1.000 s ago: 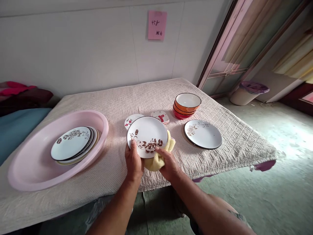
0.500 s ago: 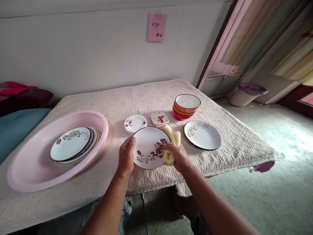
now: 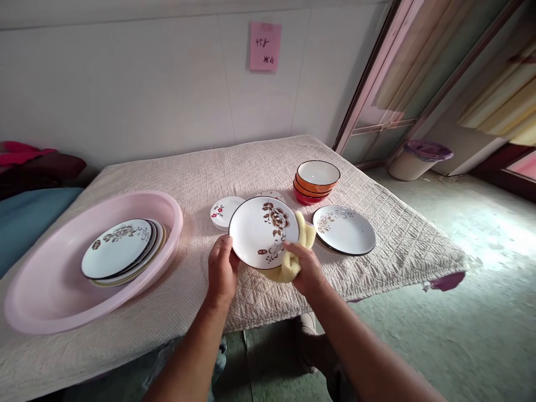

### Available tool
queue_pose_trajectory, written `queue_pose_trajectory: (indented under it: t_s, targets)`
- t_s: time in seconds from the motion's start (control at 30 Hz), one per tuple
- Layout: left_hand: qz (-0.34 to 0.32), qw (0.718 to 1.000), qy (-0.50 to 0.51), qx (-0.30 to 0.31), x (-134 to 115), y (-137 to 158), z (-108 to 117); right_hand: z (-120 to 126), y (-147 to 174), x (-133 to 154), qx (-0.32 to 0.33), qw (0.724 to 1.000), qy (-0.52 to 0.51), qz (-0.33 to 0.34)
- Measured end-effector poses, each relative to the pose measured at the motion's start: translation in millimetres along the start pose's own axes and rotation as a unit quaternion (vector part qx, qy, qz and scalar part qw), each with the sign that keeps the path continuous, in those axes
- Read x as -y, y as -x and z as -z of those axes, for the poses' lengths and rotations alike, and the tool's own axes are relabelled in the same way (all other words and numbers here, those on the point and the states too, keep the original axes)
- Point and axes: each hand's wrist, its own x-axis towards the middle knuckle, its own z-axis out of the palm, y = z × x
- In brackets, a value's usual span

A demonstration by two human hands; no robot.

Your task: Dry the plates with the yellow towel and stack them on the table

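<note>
A white plate with a brown flower pattern and dark rim is held up over the table, tilted toward me. My left hand grips its lower left edge, thumb near the rim and fingers behind. My right hand is closed on a yellow cloth pressed against the plate's right edge, thumb on its face. Right of it lies a similar flowered plate, seemingly on another. Behind the held plate are small white plates with red flowers and a mostly hidden small dish.
A pink basin with several stacked plates stands on the left. Orange and red bowls are stacked at the back right. A quilted cloth covers the table. A waste bin stands on the floor beyond.
The held plate has turned counterclockwise, its flower moving from lower right to upper right. It has risen slightly, hiding more of the small dish. The cloth has shifted along its right edge.
</note>
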Motion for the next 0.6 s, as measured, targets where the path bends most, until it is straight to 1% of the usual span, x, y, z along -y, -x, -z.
queue_pose_trajectory:
  t_s: [0.1, 0.17, 0.23, 0.3, 0.37, 0.43, 0.5, 0.6]
  targets:
    - [0.007, 1.0, -0.002, 0.028, -12.3, -8.8, 8.7, 15.1, -10.5, 10.4, -0.008, 1.0, 0.012, 0.014]
    - [0.035, 0.999, -0.001, 0.038, -19.0, -12.1, 8.8, 20.6, -13.8, 9.8, 0.007, 1.0, 0.021, 0.013]
    - [0.066, 0.997, -0.022, 0.029, -21.6, -12.3, 6.2, 20.9, -13.7, 6.4, 0.027, 0.999, 0.036, -0.005]
    - [0.073, 0.996, -0.057, -0.002, -20.4, -9.9, 3.3, 17.8, -11.8, 3.1, 0.038, 0.998, 0.044, -0.016]
    - [0.062, 0.994, -0.077, -0.039, -17.2, -6.2, 1.9, 13.9, -10.2, 0.6, 0.041, 0.998, 0.039, -0.022]
    - [0.055, 0.993, -0.072, -0.074, -13.8, -2.3, 2.7, 11.2, -10.3, -2.1, 0.04, 0.998, 0.03, -0.028]
    - [0.061, 0.991, -0.057, -0.107, -11.6, 0.9, 5.4, 9.8, -11.9, -6.7, 0.041, 0.998, 0.027, -0.04]
    - [0.09, 0.984, -0.028, -0.148, -10.5, 3.4, 10.4, 7.4, -14.1, -18.0, 0.045, 0.997, 0.02, -0.06]
